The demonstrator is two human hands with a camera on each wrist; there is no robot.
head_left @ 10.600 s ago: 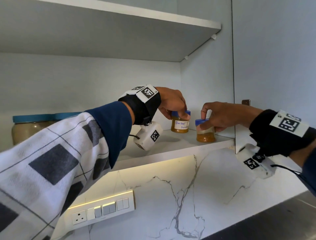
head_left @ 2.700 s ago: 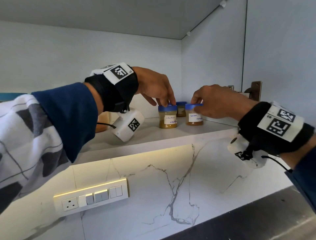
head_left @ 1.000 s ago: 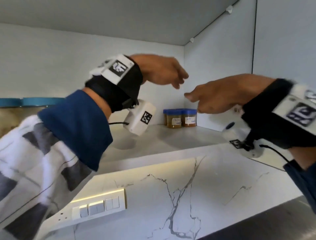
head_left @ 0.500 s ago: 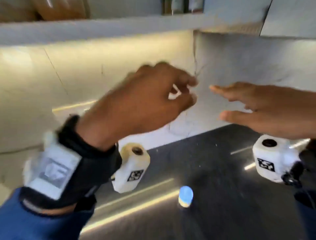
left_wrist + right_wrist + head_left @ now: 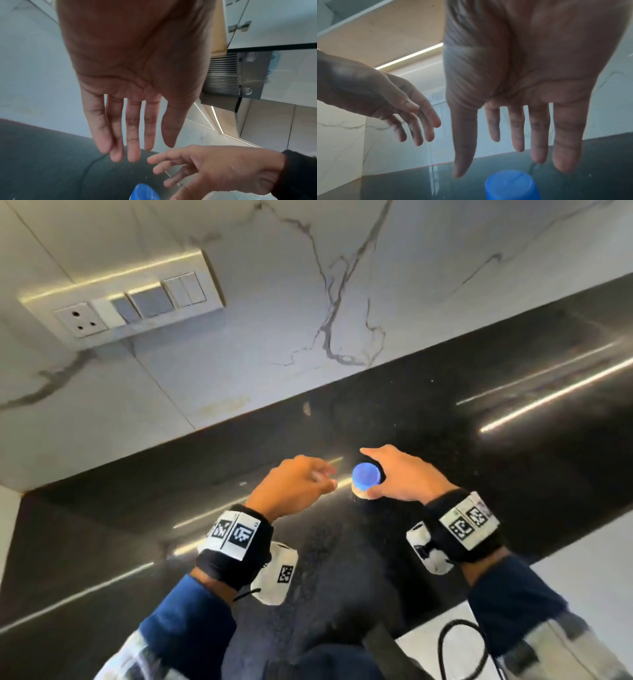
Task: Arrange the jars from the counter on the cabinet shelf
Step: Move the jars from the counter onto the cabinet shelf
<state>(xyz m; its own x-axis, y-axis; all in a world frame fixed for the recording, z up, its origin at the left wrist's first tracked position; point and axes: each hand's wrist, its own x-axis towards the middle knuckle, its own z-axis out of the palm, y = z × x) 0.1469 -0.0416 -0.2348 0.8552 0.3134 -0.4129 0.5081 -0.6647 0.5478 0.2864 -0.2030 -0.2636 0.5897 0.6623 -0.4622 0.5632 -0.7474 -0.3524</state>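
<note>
One small jar [image 5: 365, 476] with a blue lid stands upright on the black counter [image 5: 496, 491]. My right hand [image 5: 400, 478] hovers over it with fingers straight and spread, index finger beyond the jar and thumb on its near side. In the right wrist view the blue lid [image 5: 511, 185] sits below the fingers [image 5: 537, 135], apart from them. My left hand [image 5: 308, 479] hovers just left of the jar, fingers [image 5: 132, 135] straight and holding nothing. The left wrist view catches the lid [image 5: 144, 192] at the bottom edge. The cabinet shelf is out of sight.
A marble backsplash [image 5: 274, 320] rises behind the counter, with a switch and socket panel [image 5: 130, 299] at upper left. The counter's front edge runs diagonally at lower right, over a white surface [image 5: 582, 542]. A black cable [image 5: 462, 645] loops near my right sleeve.
My view has dropped from the shelf to the counter. Both hands came down from the shelf, where the earlier jars stay, and the right hand now hovers over the lone jar.
</note>
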